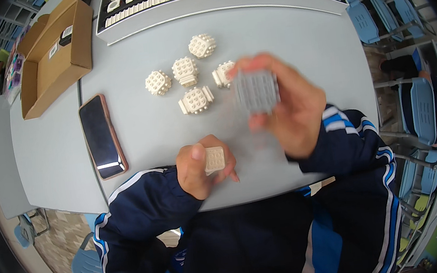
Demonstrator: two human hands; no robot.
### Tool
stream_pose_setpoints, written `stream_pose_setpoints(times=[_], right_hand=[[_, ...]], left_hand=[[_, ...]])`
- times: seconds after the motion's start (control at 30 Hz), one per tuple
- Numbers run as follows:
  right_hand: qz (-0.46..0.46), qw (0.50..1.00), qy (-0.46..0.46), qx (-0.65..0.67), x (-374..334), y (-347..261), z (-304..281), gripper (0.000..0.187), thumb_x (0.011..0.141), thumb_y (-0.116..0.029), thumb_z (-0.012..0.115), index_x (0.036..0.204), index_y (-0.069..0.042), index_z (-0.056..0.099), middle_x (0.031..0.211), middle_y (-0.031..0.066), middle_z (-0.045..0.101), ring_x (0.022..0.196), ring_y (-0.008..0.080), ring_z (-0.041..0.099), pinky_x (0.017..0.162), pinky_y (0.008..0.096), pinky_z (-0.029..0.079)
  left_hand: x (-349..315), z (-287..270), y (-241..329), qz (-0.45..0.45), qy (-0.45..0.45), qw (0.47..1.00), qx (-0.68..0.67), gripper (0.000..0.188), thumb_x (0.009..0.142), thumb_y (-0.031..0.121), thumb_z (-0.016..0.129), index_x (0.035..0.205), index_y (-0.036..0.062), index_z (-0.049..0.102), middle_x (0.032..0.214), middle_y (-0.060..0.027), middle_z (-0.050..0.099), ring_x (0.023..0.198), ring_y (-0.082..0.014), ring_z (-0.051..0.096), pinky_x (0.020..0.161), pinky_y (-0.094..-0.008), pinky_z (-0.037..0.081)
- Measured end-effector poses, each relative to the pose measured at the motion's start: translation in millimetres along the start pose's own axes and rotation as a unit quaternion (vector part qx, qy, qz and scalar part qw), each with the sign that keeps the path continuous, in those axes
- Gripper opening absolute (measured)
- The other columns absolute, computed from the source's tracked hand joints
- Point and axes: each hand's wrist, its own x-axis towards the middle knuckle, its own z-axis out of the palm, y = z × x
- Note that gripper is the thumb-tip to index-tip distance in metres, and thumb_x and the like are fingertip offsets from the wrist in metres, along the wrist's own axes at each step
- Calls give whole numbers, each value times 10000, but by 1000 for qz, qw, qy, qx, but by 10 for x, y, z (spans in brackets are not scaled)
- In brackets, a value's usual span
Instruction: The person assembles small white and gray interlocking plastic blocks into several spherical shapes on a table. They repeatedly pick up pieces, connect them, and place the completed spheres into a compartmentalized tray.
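Note:
Close to the table's near edge, my left hand (194, 170) is closed on a small white square block (214, 159) with rounded corners, thumb on its side. My right hand (295, 103) is raised to the right of it and grips a grey studded block (257, 92) between thumb and fingers; both are smeared by motion. Beyond my hands lie several white studded building blocks: one (196, 100) nearest, one (185, 71) behind it, one (158, 82) to the left, one (202, 45) farthest. Another white block (222, 74) is partly hidden behind my right fingers.
A phone (103, 136) lies face up on the grey table (146, 139) at left. Behind it stands an open cardboard box (55, 74). A white-edged tray (220, 11) of sorted parts spans the far side. Blue chairs (417, 108) stand beyond the table at right.

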Motion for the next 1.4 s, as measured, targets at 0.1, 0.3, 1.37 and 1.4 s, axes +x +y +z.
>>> stream_pose_setpoints(times=[0.1,0.3,1.37,1.4], right_hand=[[-69,961,54,-263,353,334,-326,485,825,-1,707,1293,-53,592,1235,127,624,1149,255,588,962,328,472],[-23,955,48,-292,332,753,-545,410,827,-111,726,1232,-135,664,1339,111,576,1190,309,534,1013,384,445],[-368,866,-137,-310,-212,545,-23,448,653,-195,829,974,9,592,744,57,505,605,191,517,506,302,442],[-371,866,-128,-310,-213,555,-25,449,651,-194,829,974,6,590,748,58,506,609,190,519,506,301,441]], left_hand=[[76,-54,65,-63,-34,996,-56,664,995,594,308,936,-29,531,732,-157,595,530,-221,574,640,-388,581],[279,-46,172,-121,-25,980,-155,571,945,508,353,1020,-29,531,861,-241,597,556,-314,633,594,-437,605],[208,-161,136,35,-41,948,313,452,886,452,644,858,7,567,696,-100,588,605,-167,541,565,-304,448],[211,-164,134,51,-51,941,331,424,885,422,653,849,8,571,692,-107,588,593,-170,537,559,-306,448]])
